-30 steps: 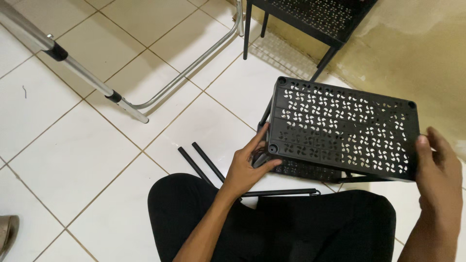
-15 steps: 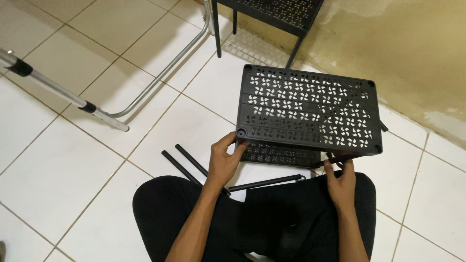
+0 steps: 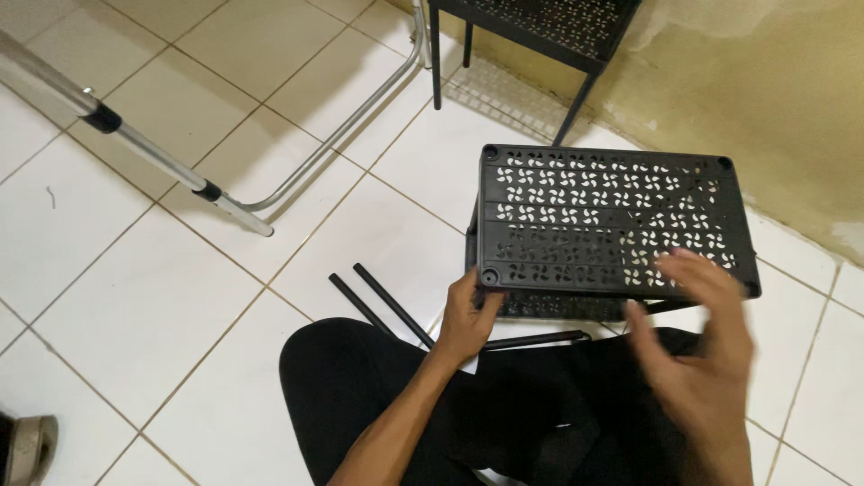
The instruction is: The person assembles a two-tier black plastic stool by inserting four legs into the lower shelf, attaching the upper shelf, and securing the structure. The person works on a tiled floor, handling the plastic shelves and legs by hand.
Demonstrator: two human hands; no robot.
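A black perforated plastic shelf panel (image 3: 594, 211) with a pinwheel-hole pattern hovers above the tiled floor in front of my knees. My left hand (image 3: 468, 315) grips its near-left corner from below. My right hand (image 3: 697, 333) is raised in front of the panel's near-right side, fingers spread and blurred, holding nothing. A second perforated panel (image 3: 549, 309) shows beneath the held one. Two black tubes (image 3: 373, 301) lie on the tiles left of my left hand, and another tube (image 3: 535, 340) lies across my lap edge.
A black shelf frame on thin legs (image 3: 540, 27) stands at the back by the stained yellow wall. A metal tube frame with black joints (image 3: 207, 189) crosses the floor at left. A shoe tip (image 3: 27, 445) sits at the bottom-left corner.
My right hand has left the panel's underside and risen in front of it, open and moving. The panel has tilted slightly and my left hand keeps its corner grip.
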